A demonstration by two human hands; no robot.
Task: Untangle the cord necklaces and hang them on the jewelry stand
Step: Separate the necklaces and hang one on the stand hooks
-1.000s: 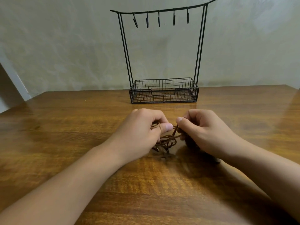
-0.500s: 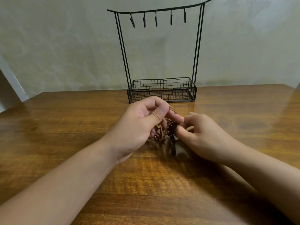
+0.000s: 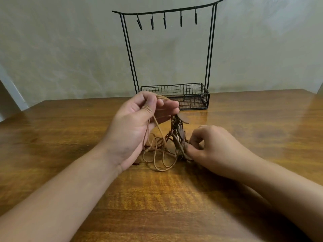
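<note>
A tangle of brown cord necklaces point(image 3: 161, 151) lies on the wooden table point(image 3: 157, 198) between my hands. My left hand point(image 3: 136, 126) is raised, palm turned up, with a tan cord pinched between thumb and fingers and a darker knotted strand with a leaf-shaped pendant point(image 3: 183, 118) hanging from its fingertips. Low on the table, my right hand point(image 3: 211, 145) pinches the bottom of that dark knotted bundle. The black wire jewelry stand point(image 3: 173, 55) rises behind, its several hooks bare, with a mesh basket point(image 3: 190, 96) at its base.
A pale wall closes the scene behind the stand. The table's back edge runs just behind the basket. A light-coloured slanted panel point(image 3: 10, 95) shows at the far left.
My left hand has risen and turned palm up, pulling cords up out of the pile. Loops of tan cord now lie spread on the table. My right hand has stayed low.
</note>
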